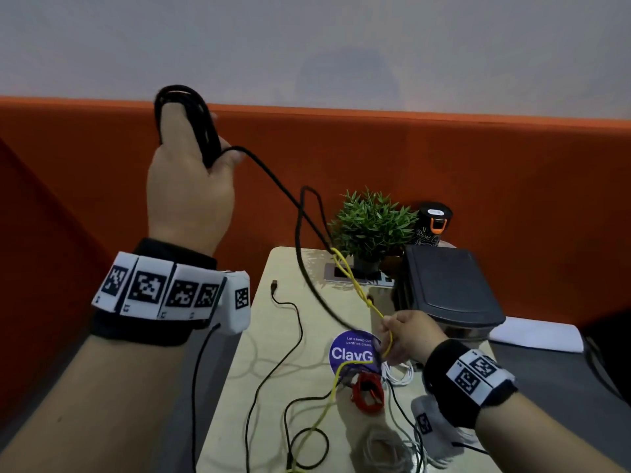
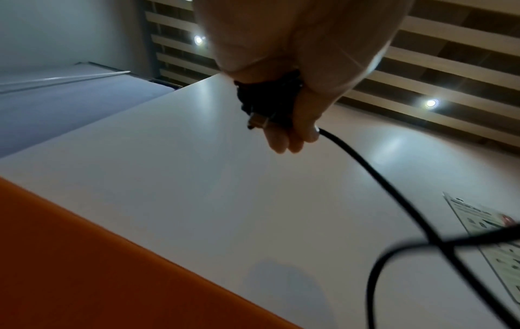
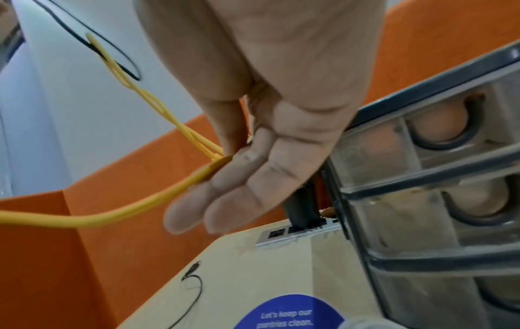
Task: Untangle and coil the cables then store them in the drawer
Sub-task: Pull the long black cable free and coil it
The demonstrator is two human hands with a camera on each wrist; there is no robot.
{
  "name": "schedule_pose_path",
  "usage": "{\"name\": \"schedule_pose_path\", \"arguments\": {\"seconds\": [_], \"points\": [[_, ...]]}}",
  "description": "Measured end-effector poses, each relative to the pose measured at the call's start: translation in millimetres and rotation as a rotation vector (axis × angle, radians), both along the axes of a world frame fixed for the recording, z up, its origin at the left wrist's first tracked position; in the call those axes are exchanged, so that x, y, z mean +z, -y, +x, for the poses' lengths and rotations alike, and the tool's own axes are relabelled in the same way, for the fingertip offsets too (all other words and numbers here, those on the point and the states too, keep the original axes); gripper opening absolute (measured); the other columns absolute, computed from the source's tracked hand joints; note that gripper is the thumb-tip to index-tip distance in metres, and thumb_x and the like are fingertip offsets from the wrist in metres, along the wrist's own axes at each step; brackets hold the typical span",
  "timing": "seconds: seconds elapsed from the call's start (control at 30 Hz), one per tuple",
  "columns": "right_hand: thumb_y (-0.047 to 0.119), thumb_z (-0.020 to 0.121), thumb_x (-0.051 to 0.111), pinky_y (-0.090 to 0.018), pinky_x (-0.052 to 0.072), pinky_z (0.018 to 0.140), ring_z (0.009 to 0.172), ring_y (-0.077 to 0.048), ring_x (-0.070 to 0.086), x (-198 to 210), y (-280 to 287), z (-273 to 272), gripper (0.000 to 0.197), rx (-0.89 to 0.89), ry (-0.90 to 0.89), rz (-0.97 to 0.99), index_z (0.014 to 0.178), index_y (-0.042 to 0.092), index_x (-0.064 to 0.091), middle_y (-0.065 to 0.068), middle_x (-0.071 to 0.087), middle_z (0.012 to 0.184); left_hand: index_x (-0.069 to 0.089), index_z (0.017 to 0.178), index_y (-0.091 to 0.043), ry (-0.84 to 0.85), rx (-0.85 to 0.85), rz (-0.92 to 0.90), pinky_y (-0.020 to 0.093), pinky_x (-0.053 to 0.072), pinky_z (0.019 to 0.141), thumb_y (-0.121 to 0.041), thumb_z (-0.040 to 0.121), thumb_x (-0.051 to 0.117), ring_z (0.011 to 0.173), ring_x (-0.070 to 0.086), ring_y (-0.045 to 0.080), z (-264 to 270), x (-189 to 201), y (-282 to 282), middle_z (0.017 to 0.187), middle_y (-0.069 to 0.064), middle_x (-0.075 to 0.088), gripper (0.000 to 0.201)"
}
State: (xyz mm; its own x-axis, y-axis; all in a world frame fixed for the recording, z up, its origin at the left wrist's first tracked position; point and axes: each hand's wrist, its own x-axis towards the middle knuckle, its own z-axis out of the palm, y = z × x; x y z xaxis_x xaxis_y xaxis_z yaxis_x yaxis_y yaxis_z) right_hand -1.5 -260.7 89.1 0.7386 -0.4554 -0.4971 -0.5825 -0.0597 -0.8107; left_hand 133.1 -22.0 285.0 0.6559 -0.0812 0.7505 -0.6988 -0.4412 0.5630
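Observation:
My left hand [image 1: 191, 165] is raised high at the left, gripping a coil of thick black cable [image 1: 186, 114] looped over its fingers; the wrist view shows the coil [image 2: 267, 98] in the palm and a free strand [image 2: 374, 175] running off. That strand hangs down and hooks through a loop of the yellow cable [image 1: 355, 285]. My right hand [image 1: 406, 336] pinches the yellow cable [image 3: 194, 138] between thumb and forefinger above the small table, other fingers straight. A grey drawer unit [image 1: 447, 288] stands at the right, its drawers [image 3: 439, 160] closed.
On the wooden table [image 1: 263, 339] lie a thin black USB cable [image 1: 290, 322], a red coil [image 1: 367, 392], white cables [image 1: 399, 373] and a blue sticker [image 1: 351, 351]. A potted plant [image 1: 370, 223], a dark bottle [image 1: 433, 220] and a socket strip [image 1: 355, 276] stand behind. An orange partition [image 1: 478, 186] surrounds.

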Motion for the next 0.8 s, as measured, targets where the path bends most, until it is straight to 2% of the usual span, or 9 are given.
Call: {"name": "schedule_pose_path", "arguments": {"seconds": [0.1, 0.17, 0.23, 0.33, 0.43, 0.5, 0.63, 0.73, 0.8], "points": [[0.017, 0.097, 0.046, -0.035, 0.057, 0.057, 0.054, -0.026, 0.064, -9, 6, -2, 0.028, 0.041, -0.09, -0.156, 0.072, 0.011, 0.057, -0.012, 0.065, 0.066, 0.044, 0.116, -0.006, -0.009, 0.062, -0.112, 0.026, 0.051, 0.075, -0.012, 0.085, 0.063, 0.078, 0.064, 0.013, 3, 4, 0, 0.085, -0.007, 0.062, 0.037], [0.017, 0.096, 0.047, -0.033, 0.057, 0.058, 0.056, -0.024, 0.064, -17, 7, -5, 0.029, 0.071, -0.153, -0.209, 0.068, 0.014, 0.056, -0.01, 0.066, 0.067, 0.045, 0.115, -0.006, -0.011, 0.099, -0.145, 0.03, 0.052, 0.075, -0.013, 0.083, 0.062, 0.076, 0.064, 0.016, 8, 8, -2, 0.08, -0.011, 0.06, 0.037], [0.016, 0.095, 0.047, -0.029, 0.055, 0.053, 0.054, -0.021, 0.064, -23, 6, -7, 0.03, 0.087, -0.195, -0.223, 0.066, 0.015, 0.056, -0.009, 0.066, 0.068, 0.046, 0.111, -0.01, -0.008, 0.121, -0.137, 0.03, 0.052, 0.076, -0.015, 0.082, 0.062, 0.076, 0.064, 0.018, 13, 13, -4, 0.08, -0.01, 0.059, 0.034], [0.016, 0.095, 0.046, -0.028, 0.054, 0.053, 0.055, -0.02, 0.063, -29, 6, -8, 0.032, 0.122, -0.248, -0.236, 0.064, 0.014, 0.054, -0.009, 0.066, 0.07, 0.04, 0.102, -0.022, -0.003, 0.158, -0.152, 0.014, 0.045, 0.072, -0.016, 0.081, 0.062, 0.075, 0.061, 0.011, 15, 17, -5, 0.083, -0.006, 0.062, 0.03], [0.016, 0.096, 0.045, -0.027, 0.055, 0.055, 0.058, -0.02, 0.063, -32, 5, -8, 0.033, 0.125, -0.28, -0.259, 0.064, 0.012, 0.053, -0.01, 0.067, 0.076, 0.038, 0.099, -0.023, -0.005, 0.161, -0.197, 0.027, 0.051, 0.073, -0.022, 0.08, 0.059, 0.074, 0.064, 0.017, 16, 20, -6, 0.087, 0.001, 0.066, 0.029], [0.017, 0.095, 0.044, -0.023, 0.052, 0.049, 0.054, -0.017, 0.06, -33, 5, -7, 0.033, 0.114, -0.294, -0.269, 0.064, 0.013, 0.051, -0.007, 0.063, 0.071, 0.039, 0.099, -0.023, -0.006, 0.17, -0.183, 0.029, 0.05, 0.073, -0.024, 0.08, 0.058, 0.076, 0.063, 0.018, 16, 21, -6, 0.092, 0.003, 0.066, 0.027], [0.018, 0.097, 0.042, -0.027, 0.051, 0.048, 0.053, -0.021, 0.059, -29, -5, -4, 0.031, 0.098, -0.27, -0.228, 0.067, 0.014, 0.049, -0.008, 0.059, 0.066, 0.052, 0.106, -0.012, -0.153, 0.144, 0.062, 0.021, 0.033, 0.067, -0.023, 0.085, 0.064, 0.085, 0.055, 0.02, 3, 12, 9, 0.092, 0.0, 0.059, 0.026], [0.012, 0.097, 0.041, -0.026, 0.044, 0.041, 0.048, -0.028, 0.058, -21, -14, 1, 0.019, 0.065, -0.208, -0.113, 0.08, 0.005, 0.047, -0.015, 0.058, 0.061, 0.052, 0.083, -0.015, -0.354, 0.048, 0.43, 0.027, 0.029, 0.058, -0.039, 0.084, 0.066, 0.069, 0.049, 0.018, -11, -6, 22, 0.073, -0.005, 0.052, 0.027], [0.014, 0.095, 0.044, -0.029, 0.048, 0.047, 0.052, -0.027, 0.058, -23, -13, 5, 0.02, 0.058, -0.153, -0.143, 0.076, 0.009, 0.049, -0.011, 0.057, 0.063, 0.053, 0.069, -0.017, -0.53, -0.108, 0.487, 0.027, 0.031, 0.05, -0.044, 0.085, 0.064, 0.054, 0.047, 0.016, -19, -19, 27, 0.06, -0.002, 0.052, 0.034]]}}
